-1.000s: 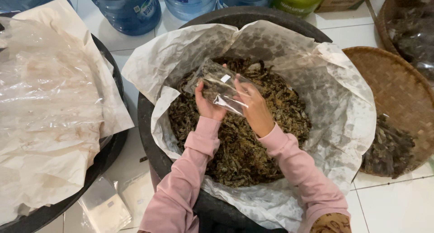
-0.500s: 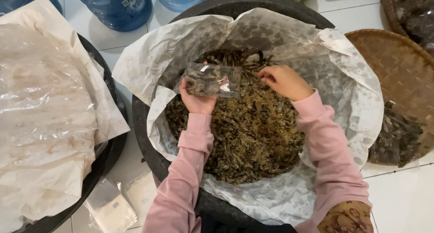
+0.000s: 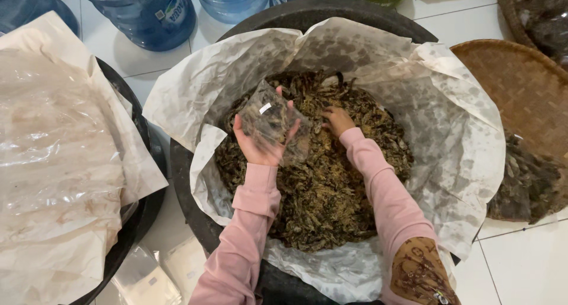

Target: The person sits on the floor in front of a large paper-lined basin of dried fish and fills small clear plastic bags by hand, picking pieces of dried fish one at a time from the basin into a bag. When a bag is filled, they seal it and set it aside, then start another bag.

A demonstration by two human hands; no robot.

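Left hand was wrapped around a small clear plastic bag, held open over the dried leaves. Right hand was dug into the pile, fingers curled on a pinch of leaves. Bits could probably get spilled past the floppy bag mouth onto the paper liner.

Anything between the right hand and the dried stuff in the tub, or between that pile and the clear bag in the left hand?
Nothing visible. The right hand is already in the dried pile. The left hand holds the clear bag just above the pile, beside the right hand, with only open space between them.
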